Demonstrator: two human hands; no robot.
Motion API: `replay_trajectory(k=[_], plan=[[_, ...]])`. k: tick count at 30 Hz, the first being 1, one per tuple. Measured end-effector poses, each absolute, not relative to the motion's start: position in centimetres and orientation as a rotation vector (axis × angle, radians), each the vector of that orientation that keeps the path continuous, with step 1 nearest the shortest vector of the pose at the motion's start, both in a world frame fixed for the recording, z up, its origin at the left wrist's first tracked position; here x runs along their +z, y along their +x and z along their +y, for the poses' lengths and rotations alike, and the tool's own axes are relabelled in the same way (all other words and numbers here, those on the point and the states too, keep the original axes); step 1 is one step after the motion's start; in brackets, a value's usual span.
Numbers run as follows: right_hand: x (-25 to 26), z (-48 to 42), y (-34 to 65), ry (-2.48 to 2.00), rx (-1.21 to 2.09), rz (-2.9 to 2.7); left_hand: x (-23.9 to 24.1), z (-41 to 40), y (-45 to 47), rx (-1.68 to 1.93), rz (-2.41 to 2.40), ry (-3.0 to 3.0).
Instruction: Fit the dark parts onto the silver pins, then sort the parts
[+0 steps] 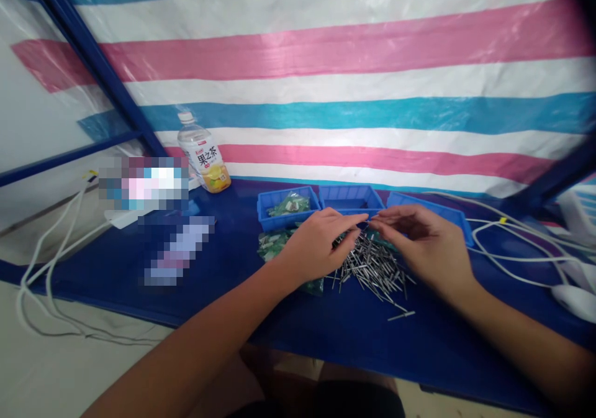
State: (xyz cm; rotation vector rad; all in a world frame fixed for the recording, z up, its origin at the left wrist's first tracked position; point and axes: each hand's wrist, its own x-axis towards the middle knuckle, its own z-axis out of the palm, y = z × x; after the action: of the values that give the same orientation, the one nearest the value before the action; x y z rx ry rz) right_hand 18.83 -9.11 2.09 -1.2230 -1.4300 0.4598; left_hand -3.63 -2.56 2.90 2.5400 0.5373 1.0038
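A loose pile of several thin metal pins (372, 269) lies on the blue table (326, 331). My left hand (316, 244) rests over the pile's left side, thumb and forefinger pinched together at the tip. My right hand (423, 238) hovers over the right side, its fingertips also pinched and meeting the left hand's above the pins. What they pinch between them is too small to make out. Small clear bags with green parts (272, 244) lie under and beside my left hand.
Three blue plastic trays (351, 197) stand in a row behind the hands; the left one holds a bag. A drink bottle (205, 157) stands at the back left. White cables (521, 244) run along the right. A striped tarp hangs behind.
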Motion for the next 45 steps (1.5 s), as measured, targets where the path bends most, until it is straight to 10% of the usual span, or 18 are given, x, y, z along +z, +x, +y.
replay_trajectory(k=[45], plan=[[3.0, -9.3, 19.2, -1.310, 0.207, -1.839, 3.8, -3.4, -3.4, 0.903, 0.761, 2.090]])
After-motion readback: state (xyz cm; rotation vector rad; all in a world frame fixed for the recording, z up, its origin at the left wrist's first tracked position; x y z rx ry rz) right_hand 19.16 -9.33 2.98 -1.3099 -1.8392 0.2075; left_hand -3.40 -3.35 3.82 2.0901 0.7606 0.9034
